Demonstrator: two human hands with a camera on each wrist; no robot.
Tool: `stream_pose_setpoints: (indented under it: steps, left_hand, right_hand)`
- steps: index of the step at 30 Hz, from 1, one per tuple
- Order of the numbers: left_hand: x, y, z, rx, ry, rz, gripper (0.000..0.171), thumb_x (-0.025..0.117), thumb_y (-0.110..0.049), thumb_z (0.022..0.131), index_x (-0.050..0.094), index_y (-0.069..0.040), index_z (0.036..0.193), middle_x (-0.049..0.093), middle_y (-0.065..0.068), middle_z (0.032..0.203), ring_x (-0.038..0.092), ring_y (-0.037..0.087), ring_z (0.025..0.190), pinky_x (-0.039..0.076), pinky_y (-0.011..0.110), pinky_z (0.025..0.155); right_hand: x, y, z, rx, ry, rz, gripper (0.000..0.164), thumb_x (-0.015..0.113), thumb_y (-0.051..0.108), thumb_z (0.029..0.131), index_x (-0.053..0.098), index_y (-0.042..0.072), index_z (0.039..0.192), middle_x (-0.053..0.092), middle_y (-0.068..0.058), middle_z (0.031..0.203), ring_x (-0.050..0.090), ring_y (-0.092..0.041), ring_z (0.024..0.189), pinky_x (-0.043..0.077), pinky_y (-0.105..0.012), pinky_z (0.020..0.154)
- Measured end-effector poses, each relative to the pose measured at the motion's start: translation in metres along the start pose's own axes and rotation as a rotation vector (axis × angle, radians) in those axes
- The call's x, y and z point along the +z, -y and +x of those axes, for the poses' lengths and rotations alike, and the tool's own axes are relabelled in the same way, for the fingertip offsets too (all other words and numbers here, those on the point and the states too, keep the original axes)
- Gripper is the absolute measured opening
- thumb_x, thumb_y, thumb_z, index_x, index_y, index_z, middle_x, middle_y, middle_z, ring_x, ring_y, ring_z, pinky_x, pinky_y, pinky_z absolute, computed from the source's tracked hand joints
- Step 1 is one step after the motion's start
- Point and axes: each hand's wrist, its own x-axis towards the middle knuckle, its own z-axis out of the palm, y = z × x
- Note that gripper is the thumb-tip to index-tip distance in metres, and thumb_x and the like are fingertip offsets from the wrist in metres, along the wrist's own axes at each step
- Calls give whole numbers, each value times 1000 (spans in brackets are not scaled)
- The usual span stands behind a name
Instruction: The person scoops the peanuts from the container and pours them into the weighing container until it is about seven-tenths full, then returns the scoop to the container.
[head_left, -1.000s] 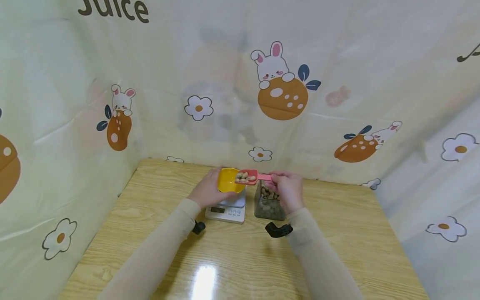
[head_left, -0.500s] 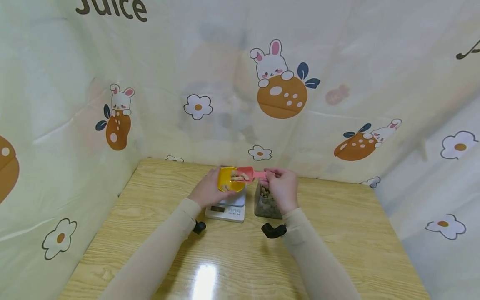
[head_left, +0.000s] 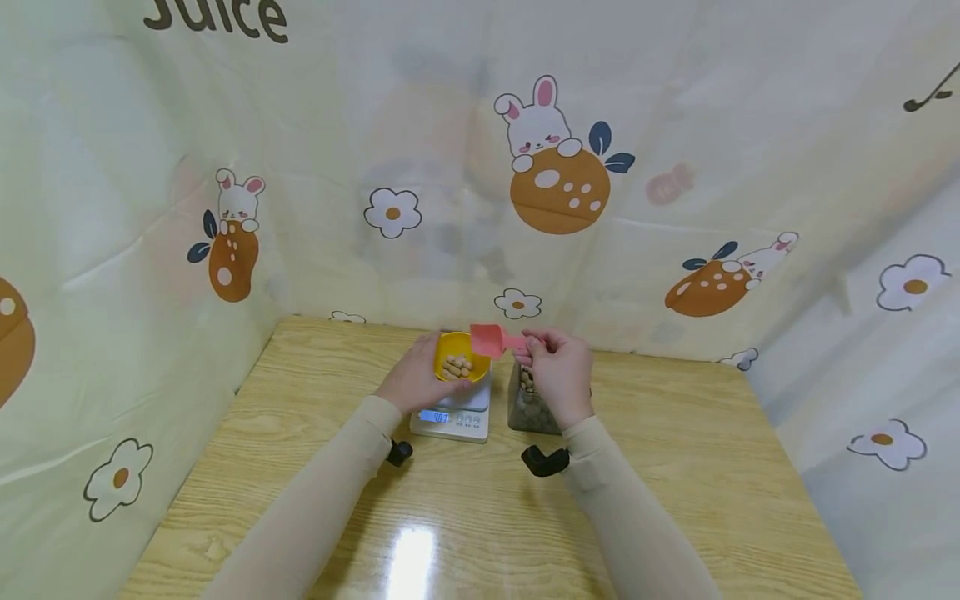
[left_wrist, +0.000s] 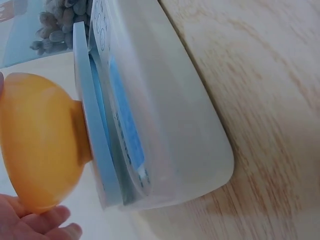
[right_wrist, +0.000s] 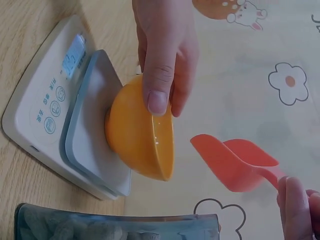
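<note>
My left hand [head_left: 414,377] holds the side of a yellow bowl [head_left: 450,342], thumb near its rim. Several unshelled peanuts [head_left: 457,367] lie inside. In the left wrist view the bowl's foot meets the plate of a white kitchen scale [left_wrist: 170,150]; the scale's display [head_left: 434,417] glows blue with digits. To the right, my right hand [head_left: 562,375] pinches the handle of a pink scoop [head_left: 488,340]. The scoop is held level with the bowl's right rim, tilted, and no peanuts show in it. In the right wrist view the scoop [right_wrist: 232,165] is apart from the bowl.
Right of the scale stands a clear square container [head_left: 531,415] holding more peanuts, partly under my right hand. The wooden table [head_left: 480,508] meets a printed curtain [head_left: 450,275] close behind. Both wrists carry black camera mounts [head_left: 546,461].
The scoop moved left over the bowl and tipped. Its peanuts dropped into the bowl, and the scale's dark display lit up. My left hand stayed on the bowl.
</note>
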Motion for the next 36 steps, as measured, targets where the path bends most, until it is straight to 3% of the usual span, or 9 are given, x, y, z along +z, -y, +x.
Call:
stream_pose_setpoints:
  steps: [5,12,16,24,28,36]
  left_hand:
    - [-2,-4,0,23,-16,3,111,80,-66,87,30,-8,168,47,14,165,56,35,139,50,56,121]
    - [-5,-13,-3,39,-27,41,115,78,-70,87,27,-9,170,27,20,178,33,43,163,38,63,127]
    - [-7,-20,-2,65,-44,78,114,77,-70,88,26,-9,171,27,20,178,30,42,164,38,62,128]
    - [-2,-46,-1,136,-31,144,115,67,-78,90,21,-12,173,22,15,180,23,37,167,35,57,131]
    - [5,-59,-1,176,-24,131,115,72,-73,90,22,-11,173,24,15,180,23,36,167,37,57,130]
    - [15,-81,-2,239,12,163,117,72,-74,89,20,-9,173,22,17,180,21,36,168,30,57,134]
  right_hand:
    - [-3,-2,3,47,12,37,20,64,4,107,79,-6,116,78,-29,109,82,-20,82,67,-24,76]
    - [-9,-8,8,220,18,158,24,62,3,107,75,-9,124,73,-31,124,81,-14,79,67,-23,78]
    - [-12,-12,10,294,-1,248,26,60,1,108,72,-11,127,69,-28,125,79,-9,75,67,-23,79]
    - [-35,-11,10,345,-37,308,28,60,3,108,70,-13,130,67,-21,121,78,-8,76,66,-21,82]
    - [-54,-12,7,359,-50,322,29,59,6,109,70,-10,132,69,-15,114,78,-8,78,66,-21,84]
    - [-88,-16,-2,318,-113,307,31,61,3,108,66,-14,133,65,-14,114,78,-7,76,66,-21,82]
